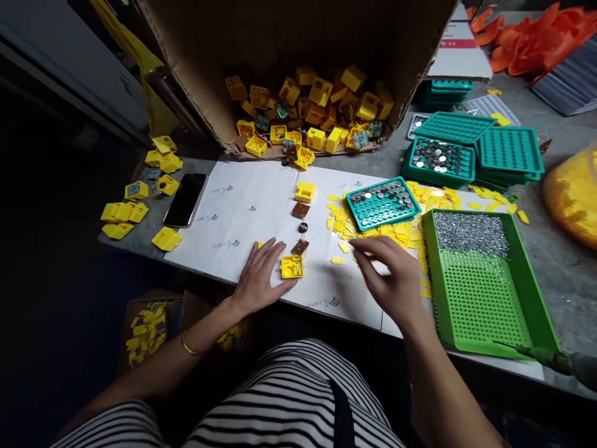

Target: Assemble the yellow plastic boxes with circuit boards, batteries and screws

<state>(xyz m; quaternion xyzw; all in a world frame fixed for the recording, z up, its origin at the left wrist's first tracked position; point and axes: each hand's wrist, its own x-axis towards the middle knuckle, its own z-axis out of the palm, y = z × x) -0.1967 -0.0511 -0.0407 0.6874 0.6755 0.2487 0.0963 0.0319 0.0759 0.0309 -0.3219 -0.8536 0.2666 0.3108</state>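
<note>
My left hand [261, 277] rests on the white sheet with fingers apart. Its thumb is at the lower edge of an open yellow plastic case [291, 267] with thin wires inside. Beyond that case, a brown board [300, 247], a round black part [303, 228], another brown board [301, 210] and a second yellow case [305, 191] lie in a line. My right hand [390, 274] hovers over the sheet, thumb and forefinger pinched together; what is between them is too small to make out. A yellow tab [344, 247] lies close to its fingertips, with another tab [337, 261] nearby.
Behind stands a cardboard box [186, 68] of yellow cases. To the right are a teal tray [361, 221] of button cells, scattered yellow tabs [401, 235], a green basket [485, 292] of screws, and a screwdriver-like tool [550, 358]. A phone [186, 200] lies left.
</note>
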